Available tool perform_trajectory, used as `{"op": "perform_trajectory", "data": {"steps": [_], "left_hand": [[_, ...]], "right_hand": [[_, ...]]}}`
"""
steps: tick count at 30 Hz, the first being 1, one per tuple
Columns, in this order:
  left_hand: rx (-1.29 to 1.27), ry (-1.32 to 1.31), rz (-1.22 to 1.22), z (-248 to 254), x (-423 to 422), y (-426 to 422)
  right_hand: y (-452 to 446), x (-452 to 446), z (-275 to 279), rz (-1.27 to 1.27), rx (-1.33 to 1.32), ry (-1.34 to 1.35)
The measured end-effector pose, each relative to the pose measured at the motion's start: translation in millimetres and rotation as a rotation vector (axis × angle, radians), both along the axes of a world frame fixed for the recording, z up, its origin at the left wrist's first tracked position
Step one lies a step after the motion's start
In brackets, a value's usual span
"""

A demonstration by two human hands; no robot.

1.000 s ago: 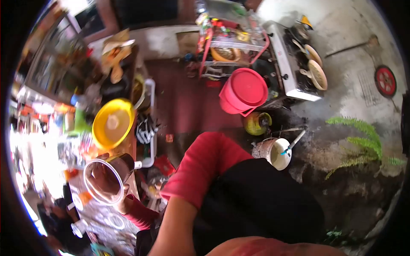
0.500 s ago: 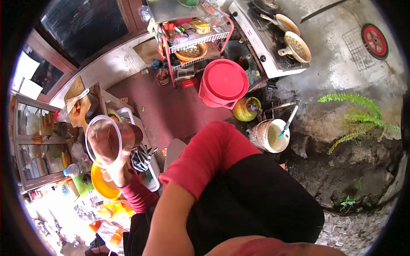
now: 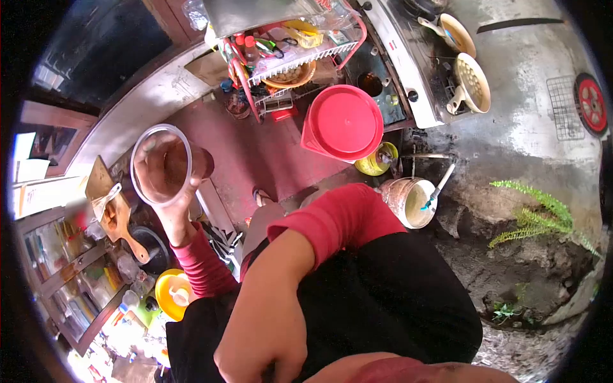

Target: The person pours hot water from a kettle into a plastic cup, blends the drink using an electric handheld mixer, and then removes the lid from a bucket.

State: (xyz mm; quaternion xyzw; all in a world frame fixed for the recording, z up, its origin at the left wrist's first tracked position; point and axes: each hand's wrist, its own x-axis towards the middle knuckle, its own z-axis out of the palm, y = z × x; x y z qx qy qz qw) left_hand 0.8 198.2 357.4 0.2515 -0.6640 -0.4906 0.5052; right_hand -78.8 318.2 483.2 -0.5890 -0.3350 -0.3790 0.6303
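Note:
My left hand (image 3: 167, 214) is wrapped round a clear plastic cup (image 3: 190, 153) and holds it up, its wide round rim turned toward me. Fingers show through the wall, and a reddish-brown tint shows toward the far end of the cup. Close to my body at the bottom of the view, my right hand (image 3: 265, 348) is bent inward with the fingers curled. Whatever those fingers hold, if anything, is hidden. Beneath the left forearm sits a yellow basin (image 3: 167, 306) with a whitish item inside.
A red lidded bucket (image 3: 348, 124) stands ahead beside a wire rack (image 3: 300, 67). To the right are a stove (image 3: 408, 70) with pans, a yellow-green gas cylinder (image 3: 377, 159) and a paint-stained pail (image 3: 399, 201). On the left are a wooden cutting board (image 3: 131, 239) and a glass-fronted cabinet (image 3: 73, 274).
My view has shifted, and the cup in my left hand appears slightly higher. My right forearm has swung so that the curled right hand now shows at the bottom. A foot has come into view.

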Motion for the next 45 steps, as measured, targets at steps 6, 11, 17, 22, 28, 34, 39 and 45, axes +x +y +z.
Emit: {"op": "perform_trajectory", "data": {"steps": [6,11,17,22,28,34,39,45], "left_hand": [[0.048,0.016,0.049,-29.5,-82.4,-13.6],[0.077,0.015,0.27,-60.5,-150.4,11.6],[0.33,0.234,0.435,-138.9,-174.4,23.9],[0.445,0.249,0.606,-174.0,-171.4,23.7],[0.38,0.272,0.585,-187.6,-149.1,25.8],[0.226,0.071,0.646,-174.8,-135.8,50.0],[0.217,-0.071,0.808,-150.4,-136.0,73.5],[0.248,-0.24,0.794,-149.7,-123.0,98.1]], "right_hand": [[-0.5,-63.0,-10.7,-0.169,0.249,-0.12],[-25.0,-199.8,-45.6,0.272,0.124,0.181],[7.9,-374.6,-331.0,-1.264,1.344,1.038],[155.1,-511.2,-603.9,-1.431,2.295,1.56],[205.6,-530.3,-692.9,-1.041,2.435,1.146],[206.7,-509.9,-589.8,-1.229,2.143,1.241],[185.3,-481.4,-489.0,-1.391,1.895,1.246],[94.9,-433.2,-459.2,-1.673,1.109,1.754]]}}
